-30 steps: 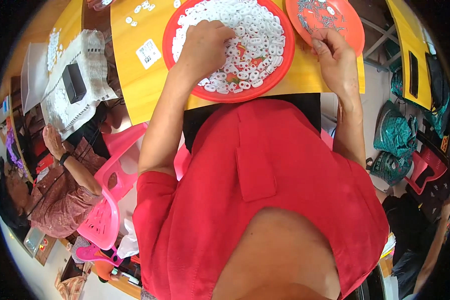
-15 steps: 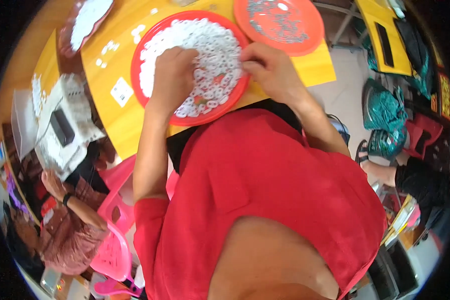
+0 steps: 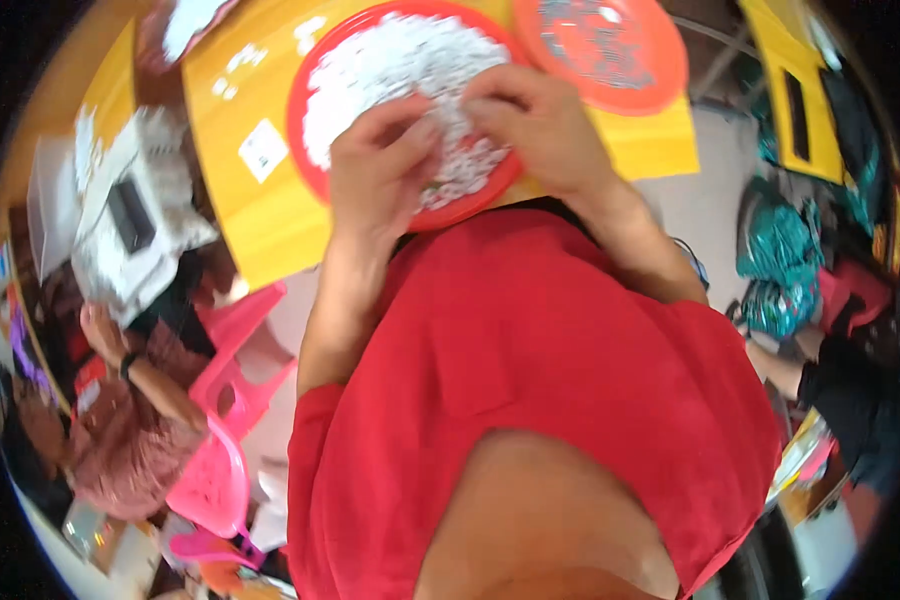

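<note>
A red round tray [image 3: 305, 165] on the yellow table holds a heap of small white ring-shaped pieces [image 3: 395, 60]. Over its near left part is my left hand [image 3: 385, 165], with thumb and fingertips brought together in a pinch. My right hand [image 3: 540, 125] hovers over the right side of the tray, its fingers curled and pinched too. The two hands face each other, a short gap apart. Whatever lies between the fingertips is too small and blurred to make out. To the right, an orange-red plate [image 3: 665, 75] carries many small grey metal-looking pieces [image 3: 595, 50].
The yellow table [image 3: 260, 235] has loose white pieces [image 3: 235, 75] and a white printed card [image 3: 263, 150] left of the tray. Another person's hand [image 3: 105, 335] is at the left, near a pink chair [image 3: 215, 480]. Green bags [image 3: 775, 240] lie on the floor at right.
My hands have come closer together, the left lifting off the white pieces and turning inward, the right moving in over the tray. The whole view has shifted slightly.
</note>
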`<state>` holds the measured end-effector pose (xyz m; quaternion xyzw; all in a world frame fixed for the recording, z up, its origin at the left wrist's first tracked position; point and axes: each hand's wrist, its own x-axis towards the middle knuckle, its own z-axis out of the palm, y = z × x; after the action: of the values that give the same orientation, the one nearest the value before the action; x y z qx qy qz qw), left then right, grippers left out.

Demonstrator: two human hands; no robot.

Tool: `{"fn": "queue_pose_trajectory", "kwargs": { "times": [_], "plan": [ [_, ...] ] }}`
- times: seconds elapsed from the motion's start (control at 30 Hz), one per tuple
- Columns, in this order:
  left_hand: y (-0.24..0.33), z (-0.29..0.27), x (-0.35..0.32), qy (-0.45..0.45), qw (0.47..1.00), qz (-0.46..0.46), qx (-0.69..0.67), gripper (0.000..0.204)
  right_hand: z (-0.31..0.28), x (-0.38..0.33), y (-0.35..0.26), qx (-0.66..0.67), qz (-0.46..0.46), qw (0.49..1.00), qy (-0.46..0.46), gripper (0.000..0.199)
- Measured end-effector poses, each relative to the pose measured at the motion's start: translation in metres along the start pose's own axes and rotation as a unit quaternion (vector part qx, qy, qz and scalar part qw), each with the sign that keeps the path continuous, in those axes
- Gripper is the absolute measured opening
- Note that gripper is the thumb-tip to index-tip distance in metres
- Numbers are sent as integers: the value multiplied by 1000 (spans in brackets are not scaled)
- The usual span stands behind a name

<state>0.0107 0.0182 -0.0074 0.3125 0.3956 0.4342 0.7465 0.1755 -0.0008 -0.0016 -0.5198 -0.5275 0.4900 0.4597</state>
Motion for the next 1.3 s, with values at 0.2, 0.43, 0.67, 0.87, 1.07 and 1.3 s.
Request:
{"fn": "queue_pose_trajectory", "kwargs": {
  "times": [0.2, 0.43, 0.67, 0.87, 1.07, 1.3],
  "plan": [
    [0, 0, -2, -64, 993, 2, -95, 15, 9, 3, -8, 172, 35, 984, -10, 13],
    [2, 0, -8, -43, 994, 41, -87, 16, 14, 2, -12, 216, 55, 974, -38, 14],
    [2, 4, -10, -34, 995, 81, -46, 13, 18, 2, -10, 194, 38, 980, -12, 12],
    [3, 5, -13, -4, 993, 112, 46, 11, 20, 2, -12, 79, 8, 997, 13, 11],
    [-2, 5, -12, 16, 985, 145, 95, 9, 22, 4, -7, 40, -7, 999, 17, 10],
    [0, 9, -12, 17, 982, 149, 114, 9, 20, 3, -3, 38, -17, 999, 20, 10]
  ]
}}
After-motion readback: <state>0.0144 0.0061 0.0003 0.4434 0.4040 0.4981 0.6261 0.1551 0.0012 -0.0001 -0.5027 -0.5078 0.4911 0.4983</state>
